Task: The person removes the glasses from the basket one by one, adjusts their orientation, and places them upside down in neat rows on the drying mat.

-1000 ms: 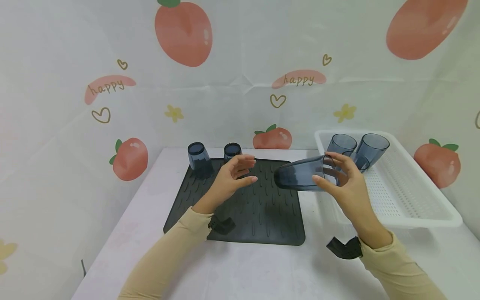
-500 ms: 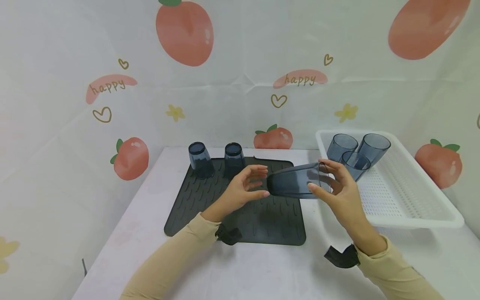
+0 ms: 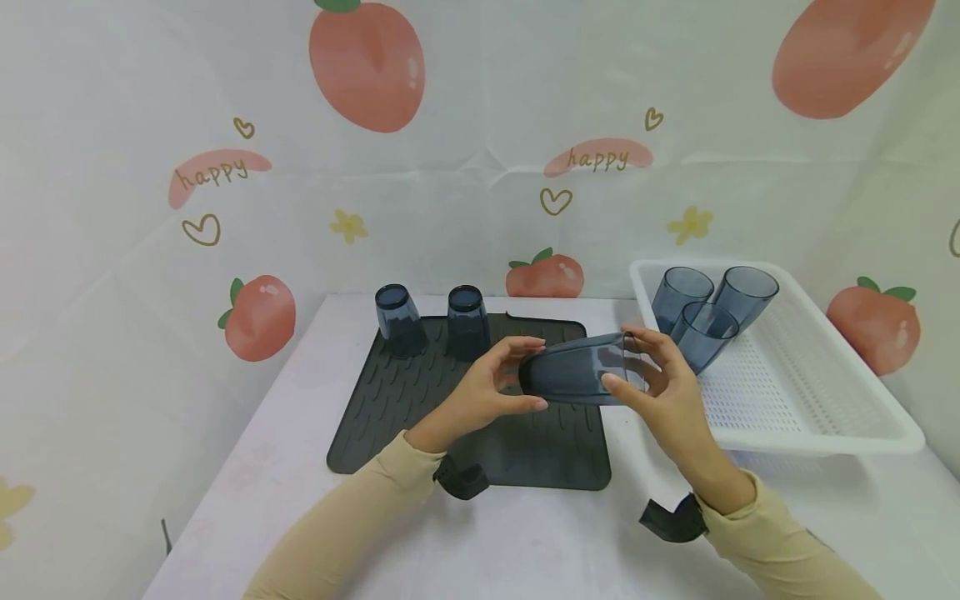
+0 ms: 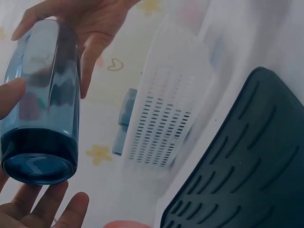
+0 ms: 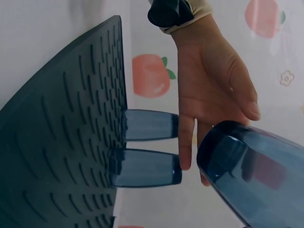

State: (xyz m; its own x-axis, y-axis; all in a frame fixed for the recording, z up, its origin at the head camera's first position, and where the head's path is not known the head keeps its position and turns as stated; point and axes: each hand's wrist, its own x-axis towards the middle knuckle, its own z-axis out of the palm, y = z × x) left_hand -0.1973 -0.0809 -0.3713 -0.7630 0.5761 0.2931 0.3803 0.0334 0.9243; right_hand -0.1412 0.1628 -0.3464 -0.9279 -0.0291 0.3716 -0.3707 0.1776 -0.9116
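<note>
Blue-grey glass makes up the tumbler (image 3: 573,372), held sideways in the air, apparently above the mat's right part. Over the last second it has shifted left while the left hand (image 3: 486,390) came to meet it; its base now sits between that hand's spread thumb and fingers, contact unclear, which suggests two-handed handling. The right hand (image 3: 670,398) pinches the mouth end. Beyond, two upturned tumblers (image 3: 468,323) stand on the black drying mat (image 3: 390,408); three more (image 3: 742,292) lean in the white basket (image 3: 825,444).

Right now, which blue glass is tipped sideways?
The glass in the right hand; two others stand upside down on the black mat, three more sit mouth-up in the white basket.
</note>
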